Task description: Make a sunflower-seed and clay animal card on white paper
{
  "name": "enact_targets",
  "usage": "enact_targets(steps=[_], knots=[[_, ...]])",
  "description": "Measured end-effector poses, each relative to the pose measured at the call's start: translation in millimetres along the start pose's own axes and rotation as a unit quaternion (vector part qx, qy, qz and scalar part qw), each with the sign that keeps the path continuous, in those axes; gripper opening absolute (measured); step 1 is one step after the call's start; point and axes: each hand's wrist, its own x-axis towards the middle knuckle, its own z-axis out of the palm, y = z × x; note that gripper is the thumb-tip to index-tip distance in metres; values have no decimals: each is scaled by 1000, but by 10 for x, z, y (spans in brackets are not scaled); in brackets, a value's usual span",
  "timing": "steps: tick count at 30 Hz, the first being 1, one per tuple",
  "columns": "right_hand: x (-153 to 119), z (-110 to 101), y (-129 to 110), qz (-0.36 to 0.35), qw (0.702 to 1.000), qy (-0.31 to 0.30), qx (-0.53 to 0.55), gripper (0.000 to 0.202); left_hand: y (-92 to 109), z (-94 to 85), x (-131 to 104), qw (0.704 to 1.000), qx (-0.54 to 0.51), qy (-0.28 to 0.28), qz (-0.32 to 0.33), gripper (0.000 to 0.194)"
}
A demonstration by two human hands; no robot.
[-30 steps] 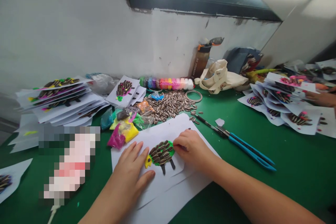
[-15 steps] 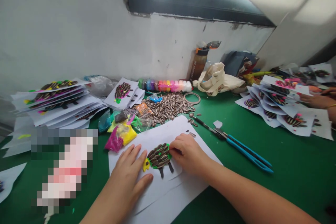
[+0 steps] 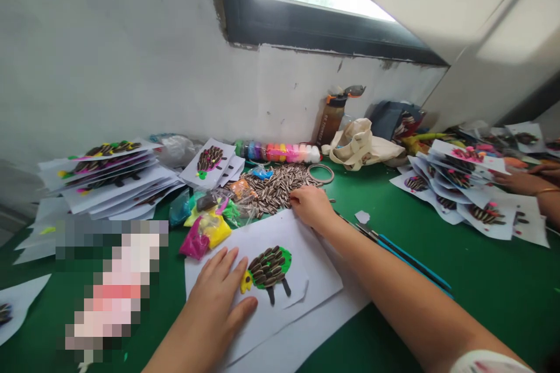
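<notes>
The white paper sheet (image 3: pixel 317 271) lies on the green surface (image 3: pixel 481 280), bearing a small animal figure (image 3: pixel 268 266) of dark striped seeds set in soft-looking green clay, its rear end bare of seeds; the left hand (image 3: pixel 221 294) rests spread on the sheet beside the figure's yellow head (image 3: pixel 246 281), its grip slack and closed on nothing; the right hand (image 3: pixel 311 205) touches the near edge of the loose heap of grey-striped sunflower seeds (image 3: pixel 273 186), fingertips bunched downward, though they hide whatever is between them, so I cannot tell if that grip has a seed.

Each seed should be light, hard and rather slick, best pinched across its broad middle between thumb and forefinger; the sheet looks thin and limp, best taken by its margins; the clay would probably dent under a firm press.

Clear plastic bags left of the heap contain magenta clay (image 3: pixel 195 242) and yellow clay (image 3: pixel 219 233); behind stands a translucent brown bottle (image 3: pixel 331 119), seemingly with its lid up, contents unclear.
</notes>
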Motion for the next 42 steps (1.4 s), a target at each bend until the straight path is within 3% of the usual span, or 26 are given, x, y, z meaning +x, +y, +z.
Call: enact_targets(steps=[3,9,16,19,22,25,29,34,42], knots=[[35,67,-52,-1,999,-15,-31,27,-1,9,-6,1000,-4,4,-2,54],[-47,-9,-128,-50,996,-35,-59,23,111,-194,55,999,-15,-43,-22,53],[-13,-80,-112,-64,997,-22,-32,18,153,-270,80,998,-20,-54,-22,51],[-157,-179,-69,-47,999,4,1,21,167,-294,88,998,-20,-55,-23,52],[-522,-243,-98,-46,996,24,75,22,168,-288,81,998,-24,-52,-21,53],[-927,-215,-187,-35,940,-16,340,12,154,-237,61,998,-18,-54,-19,54],[-1170,-131,-299,-15,904,-64,422,11,141,-191,49,999,-19,-26,-18,54],[-1127,-98,-357,-19,914,-33,404,16,163,-281,84,998,-23,-60,-22,53],[-1152,-58,-333,-83,950,-19,301,22,120,-183,48,999,-15,-27,-11,53]])
